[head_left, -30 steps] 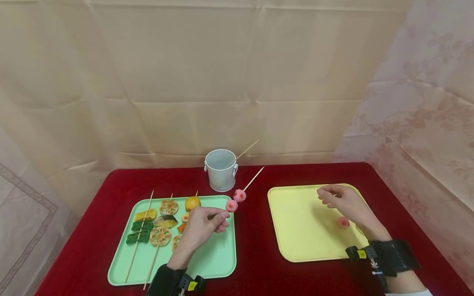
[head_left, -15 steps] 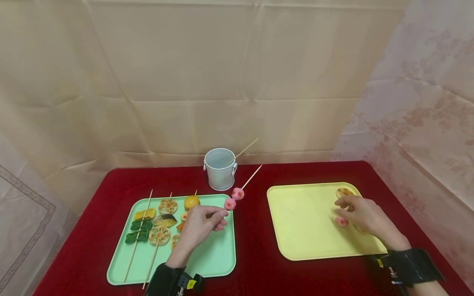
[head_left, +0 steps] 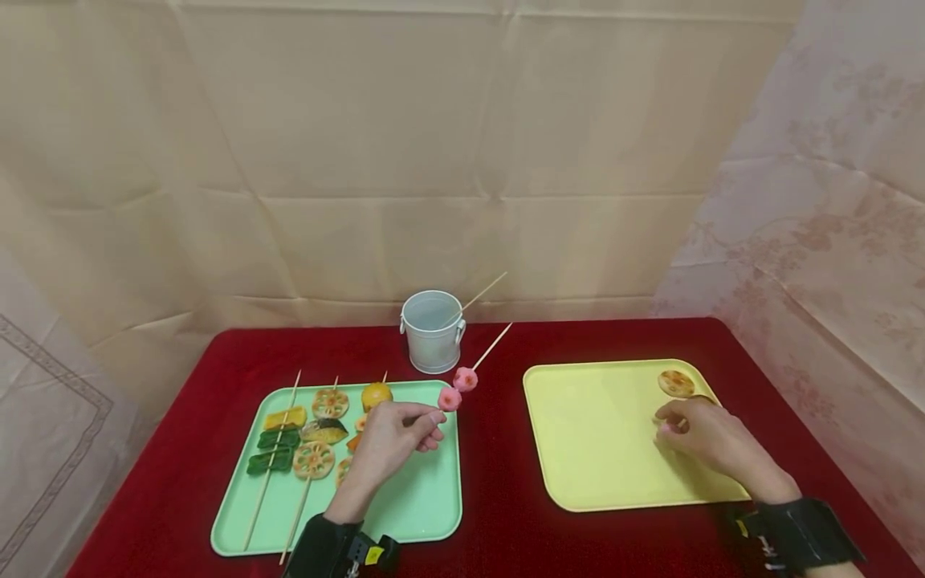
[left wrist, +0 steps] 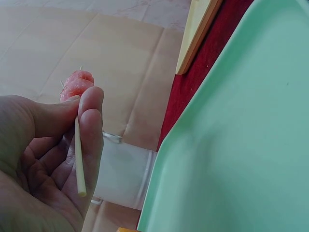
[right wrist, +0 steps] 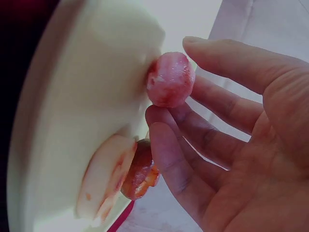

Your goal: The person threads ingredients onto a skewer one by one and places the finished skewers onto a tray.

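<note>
My left hand (head_left: 397, 437) pinches the lower end of a bamboo skewer (head_left: 493, 345) above the green tray. Two pink food balls (head_left: 450, 399) are threaded on it, and its bare point slants up to the right. Below the left fingers a short stub of the skewer shows in the left wrist view. My right hand (head_left: 711, 433) is low over the yellow tray (head_left: 600, 433). Its thumb and fingers stand on either side of a loose pink ball (right wrist: 171, 79), fingertips right at its surface and a gap showing beside the thumb tip.
A round browned slice (head_left: 676, 384) lies at the yellow tray's back right; a darker piece (right wrist: 142, 171) is partly hidden by the hand. The green tray (head_left: 426, 514) bears loaded vegetable skewers (head_left: 313, 460). A white bucket (head_left: 432, 345) holding a bare skewer stands behind.
My right hand has moved right and down over the yellow tray to the loose pink ball, now mostly covered in the head view. The left hand and its skewer have hardly moved.
</note>
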{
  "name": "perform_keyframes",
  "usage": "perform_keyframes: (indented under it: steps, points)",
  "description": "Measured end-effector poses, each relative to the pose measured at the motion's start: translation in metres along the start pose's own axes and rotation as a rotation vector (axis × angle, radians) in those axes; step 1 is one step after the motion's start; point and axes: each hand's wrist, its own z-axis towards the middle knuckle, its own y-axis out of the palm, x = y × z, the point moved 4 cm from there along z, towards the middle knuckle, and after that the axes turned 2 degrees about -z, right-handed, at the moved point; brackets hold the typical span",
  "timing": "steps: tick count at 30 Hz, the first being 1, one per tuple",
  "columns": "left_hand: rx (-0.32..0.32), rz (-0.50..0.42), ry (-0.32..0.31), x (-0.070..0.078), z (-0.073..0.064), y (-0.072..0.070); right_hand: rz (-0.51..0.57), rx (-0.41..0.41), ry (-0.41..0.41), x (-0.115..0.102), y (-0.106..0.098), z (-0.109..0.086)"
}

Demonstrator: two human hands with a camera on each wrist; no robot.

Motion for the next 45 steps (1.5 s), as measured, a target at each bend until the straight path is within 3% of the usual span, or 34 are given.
perform_keyframes:
  steps: [21,31,45]
  points:
    - [-0.007,0.014,0.024,0.0,0.001,-0.001,-0.016,0.047,0.014,-0.006,-0.01,0.008]
    - [0.001,0.009,0.028,0.001,0.0,-0.002,0.11,0.078,0.022,-0.031,-0.017,0.022]
    - [-0.001,0.037,0.039,0.0,0.002,-0.004,0.221,0.148,-0.003,-0.081,-0.016,0.052]
